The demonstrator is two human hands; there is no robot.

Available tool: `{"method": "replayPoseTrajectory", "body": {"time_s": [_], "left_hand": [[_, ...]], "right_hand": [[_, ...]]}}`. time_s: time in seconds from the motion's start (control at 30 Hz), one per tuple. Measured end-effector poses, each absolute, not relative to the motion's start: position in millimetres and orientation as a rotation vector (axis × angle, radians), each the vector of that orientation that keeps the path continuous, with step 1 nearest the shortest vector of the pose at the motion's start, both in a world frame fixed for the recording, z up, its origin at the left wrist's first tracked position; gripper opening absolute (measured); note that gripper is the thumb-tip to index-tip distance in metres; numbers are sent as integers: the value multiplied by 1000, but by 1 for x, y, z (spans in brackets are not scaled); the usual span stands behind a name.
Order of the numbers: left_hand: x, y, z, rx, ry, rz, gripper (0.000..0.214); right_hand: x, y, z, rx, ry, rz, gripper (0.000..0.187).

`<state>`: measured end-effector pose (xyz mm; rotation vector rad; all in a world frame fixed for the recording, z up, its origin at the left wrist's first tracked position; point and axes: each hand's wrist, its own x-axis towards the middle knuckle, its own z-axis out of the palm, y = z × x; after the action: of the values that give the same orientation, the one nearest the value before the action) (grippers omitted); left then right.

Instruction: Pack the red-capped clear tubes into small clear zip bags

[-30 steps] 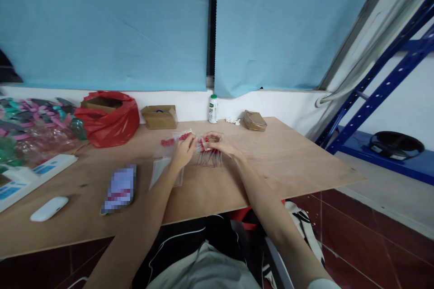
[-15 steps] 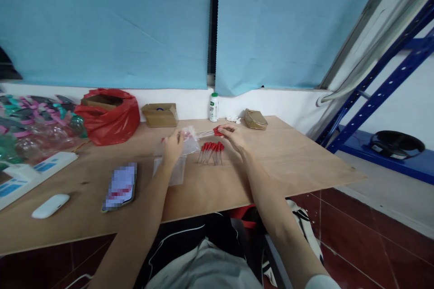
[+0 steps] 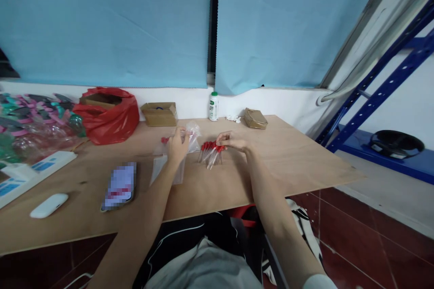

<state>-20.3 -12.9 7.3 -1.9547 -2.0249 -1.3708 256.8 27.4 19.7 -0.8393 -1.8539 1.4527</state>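
Observation:
My left hand point(image 3: 177, 144) is closed on a small clear plastic bag point(image 3: 193, 137), held just above the wooden table point(image 3: 288, 158). My right hand point(image 3: 232, 140) pinches a thin red-capped stick point(image 3: 214, 153), its tip pointing down toward a bundle of the same red-capped sticks point(image 3: 207, 150) lying on the table between the hands. More flat clear bags point(image 3: 162, 169) lie under my left wrist.
A phone point(image 3: 119, 186), a white mouse-like device point(image 3: 48, 205) and a white power strip point(image 3: 30, 174) lie at the left. A red bag with a box point(image 3: 107, 115), a cardboard box point(image 3: 159, 114), a white bottle point(image 3: 213, 107) and a brown packet point(image 3: 255, 118) line the wall. Blue shelving point(image 3: 379, 81) stands right.
The hands parted from the pile; the right hand lifted one red-capped stick up, then brought it back down by the bundle. The left hand raised the clear bag.

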Motion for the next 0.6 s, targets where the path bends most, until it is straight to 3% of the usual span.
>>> {"method": "replayPoseTrajectory", "body": {"time_s": [0.23,0.37,0.6], "left_hand": [[-3,-10,-3,-2228,-1930,-1298,35],[-3,-8,-6,-2231,-1985,-1254,34],[-8,0,-18,-2272,-2095,-1256,25]], "right_hand": [[244,33,11,-960,-1838,1241,40],[232,37,7,-1041,-1951,913,31],[220,31,10,-1250,-2165,368,34]]}}
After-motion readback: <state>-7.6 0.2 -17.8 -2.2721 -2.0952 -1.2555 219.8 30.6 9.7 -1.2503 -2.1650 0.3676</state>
